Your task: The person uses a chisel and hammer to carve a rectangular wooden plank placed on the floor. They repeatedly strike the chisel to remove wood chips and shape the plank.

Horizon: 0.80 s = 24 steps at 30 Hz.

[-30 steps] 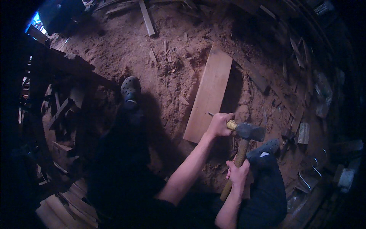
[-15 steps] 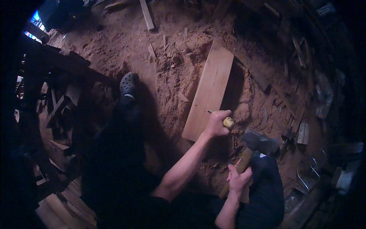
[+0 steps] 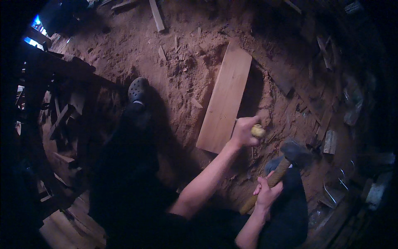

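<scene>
My left hand (image 3: 245,132) is closed round a chisel (image 3: 258,131), whose rounded yellowish handle end pokes out on the right. Most of its blade is hidden by the fingers. The hand hovers at the lower right edge of a pale wooden plank (image 3: 227,97); whether it touches the wood I cannot tell. The plank lies aslant on the ground, with a small dark mark on its face. Lower right, my right hand (image 3: 268,191) grips the wooden handle of a hammer (image 3: 296,152). Its dark, heavy head is raised above my right knee, slightly blurred.
Reddish dirt ground (image 3: 182,91) is strewn with wood chips. My dark clog (image 3: 138,90) rests left of the plank. A narrow wood strip (image 3: 156,15) lies beyond. Scrap boards (image 3: 68,228) crowd the left, while a wood block (image 3: 330,142) and bent metal rods (image 3: 330,195) lie right.
My left hand has shifted right with the chisel, from over the plank's face to its edge. My right hand has moved the hammer up and to the right.
</scene>
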Available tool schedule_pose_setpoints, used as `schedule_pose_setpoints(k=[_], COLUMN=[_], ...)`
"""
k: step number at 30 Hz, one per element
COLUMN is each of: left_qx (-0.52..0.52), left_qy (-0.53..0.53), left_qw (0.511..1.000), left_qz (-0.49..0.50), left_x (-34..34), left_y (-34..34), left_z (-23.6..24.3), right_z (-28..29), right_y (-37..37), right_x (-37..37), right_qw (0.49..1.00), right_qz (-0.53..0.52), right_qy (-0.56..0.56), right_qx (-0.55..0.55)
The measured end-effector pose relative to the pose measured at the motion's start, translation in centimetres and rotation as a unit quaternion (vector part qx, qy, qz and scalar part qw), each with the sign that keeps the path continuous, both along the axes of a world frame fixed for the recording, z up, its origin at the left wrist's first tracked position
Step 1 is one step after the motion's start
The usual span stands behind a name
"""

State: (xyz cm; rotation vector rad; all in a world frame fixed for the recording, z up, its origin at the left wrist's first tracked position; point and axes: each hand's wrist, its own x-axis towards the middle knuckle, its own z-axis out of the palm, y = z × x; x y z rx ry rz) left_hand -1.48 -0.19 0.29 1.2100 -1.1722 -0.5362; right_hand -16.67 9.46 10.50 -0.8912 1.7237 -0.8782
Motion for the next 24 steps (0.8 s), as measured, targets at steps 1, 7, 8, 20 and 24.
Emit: schedule_pose_setpoints(k=[1,7,8,20,24], left_qx=[0.009,0.019,0.031,0.03,-0.005], left_qy=[-0.004,0.002,-0.006,0.016,0.003], left_qw=[1.0,1.0,0.999,0.999,1.0], left_qz=[-0.009,-0.012,-0.018,-0.027,-0.008], left_x=[0.2,-0.4,-0.1,0.6,1.0], left_y=[0.1,0.3,0.5,0.6,0.9], left_z=[-0.8,-2.8,-2.6,-2.0,-2.6], right_z=[0.1,-4.5,-4.1,-0.2,0.0], right_y=[-0.1,1.4,1.5,0.4,-1.1], right_x=[0.0,-2.5,-2.1,2.6,3.0], right_qw=[1.0,0.954,0.949,0.905,0.889], right_qz=[0.003,0.107,0.118,0.122,0.188], right_qy=[0.019,0.261,0.271,0.396,0.402], right_qx=[0.01,-0.097,-0.107,-0.094,-0.112])
